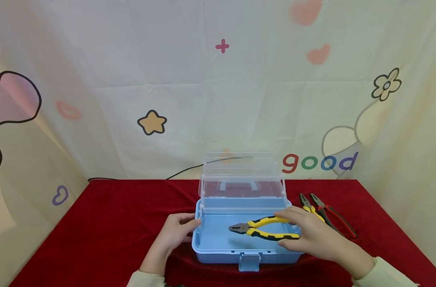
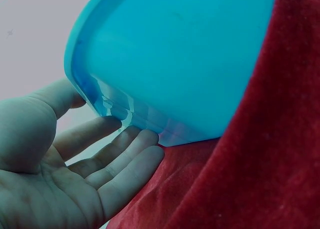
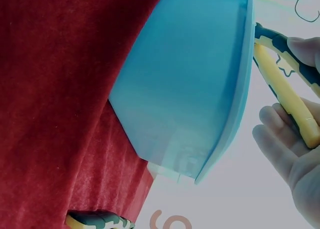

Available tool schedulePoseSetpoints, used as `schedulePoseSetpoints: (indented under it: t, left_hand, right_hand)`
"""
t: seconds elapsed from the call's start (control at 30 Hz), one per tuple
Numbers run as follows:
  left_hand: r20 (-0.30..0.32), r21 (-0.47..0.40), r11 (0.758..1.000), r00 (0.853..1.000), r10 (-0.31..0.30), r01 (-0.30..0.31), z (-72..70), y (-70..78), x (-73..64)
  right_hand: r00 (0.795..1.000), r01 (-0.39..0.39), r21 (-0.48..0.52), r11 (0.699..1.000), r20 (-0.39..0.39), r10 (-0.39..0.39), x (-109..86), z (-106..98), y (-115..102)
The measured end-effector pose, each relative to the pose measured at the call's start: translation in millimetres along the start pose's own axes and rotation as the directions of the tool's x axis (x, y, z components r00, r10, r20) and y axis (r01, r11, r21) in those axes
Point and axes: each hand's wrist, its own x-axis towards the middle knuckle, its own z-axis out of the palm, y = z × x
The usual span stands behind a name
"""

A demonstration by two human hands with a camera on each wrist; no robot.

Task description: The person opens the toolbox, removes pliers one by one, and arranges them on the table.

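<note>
A light blue toolbox [image 1: 212, 258] stands on the table, its clear lid [image 1: 244, 203] raised at the back. My left hand [image 1: 171, 235] holds the box's left side, thumb at the rim and fingers against the outer wall [image 2: 170, 64]. Over the open box, my right hand [image 1: 311, 235] grips combination pliers [image 1: 269, 220] by the yellow and black handles. Their dark head points left and the handles are spread. In the right wrist view, the pliers' handles [image 3: 290, 96] lie between thumb and fingers, above the box rim [image 3: 242, 89].
Right of the box lie another yellow and black pair of pliers [image 1: 306, 203] and a red and black pair [image 1: 341, 221]. Red cloth [image 1: 124, 223] covers the table. A printed curtain [image 1: 182, 131] hangs behind. The box's front latch [image 1: 249, 263] hangs down.
</note>
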Motion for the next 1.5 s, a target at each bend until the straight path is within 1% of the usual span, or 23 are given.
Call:
schedulePoseSetpoints:
  t: [0.13, 0.23, 0.4, 0.57, 0.73, 0.83, 1.0, 1.23, 1.4, 1.5]
  left_hand:
    - [-0.002, 0.000, 1.000, 1.000, 0.002, -0.002, 0.2, -0.3, -0.5]
    - [-0.004, 0.005, 1.000, 1.000, -0.002, 0.002, 0.1, -0.5, -0.9]
    - [-0.003, 0.011, 1.000, 1.000, -0.009, 0.009, 0.1, -0.2, -1.5]
    - [-0.004, 0.011, 1.000, 1.000, -0.008, 0.008, 0.5, 0.4, -2.1]
    - [-0.005, 0.007, 1.000, 1.000, -0.013, 0.013, 0.8, 0.9, -2.1]
    - [-0.008, 0.009, 1.000, 1.000, -0.014, 0.014, 0.8, 0.3, -1.6]
    - [-0.011, 0.012, 1.000, 1.000, -0.010, 0.010, 0.4, -0.3, -1.1]
    - [-0.004, 0.014, 1.000, 1.000, -0.009, 0.009, 0.7, 0.9, -0.9]
    - [-0.001, 0.010, 1.000, 1.000, -0.009, 0.009, 0.8, 1.0, -0.9]
    - [0.001, 0.004, 1.000, 1.000, -0.006, 0.006, 0.5, 0.5, -0.5]
  right_hand:
    - [0.997, 0.052, 0.002, 0.999, -0.055, -0.052, -2.1, 2, 1]
    - [0.993, 0.077, -0.004, 0.997, -0.094, -0.077, -3.9, 3, 1]
    - [0.983, 0.098, 0.009, 0.995, -0.156, -0.095, -7.1, 6, 2]
    - [0.966, 0.122, 0.022, 0.992, -0.230, -0.114, -10.3, 8, 3]
    - [0.951, 0.128, 0.016, 0.992, -0.286, -0.118, -12.6, 10, 5]
    - [0.943, 0.117, 0.008, 0.993, -0.314, -0.109, -14.1, 12, 5]
    - [0.934, 0.077, 0.008, 0.997, -0.350, -0.069, -16.1, 13, 6]
    - [0.912, 0.075, 0.011, 0.997, -0.405, -0.064, -18.5, 16, 8]
    - [0.911, 0.016, 0.025, 1.000, -0.413, -0.004, -20.0, 19, 11]
    - [0.905, -0.014, 0.027, 1.000, -0.424, 0.025, -21.1, 20, 13]
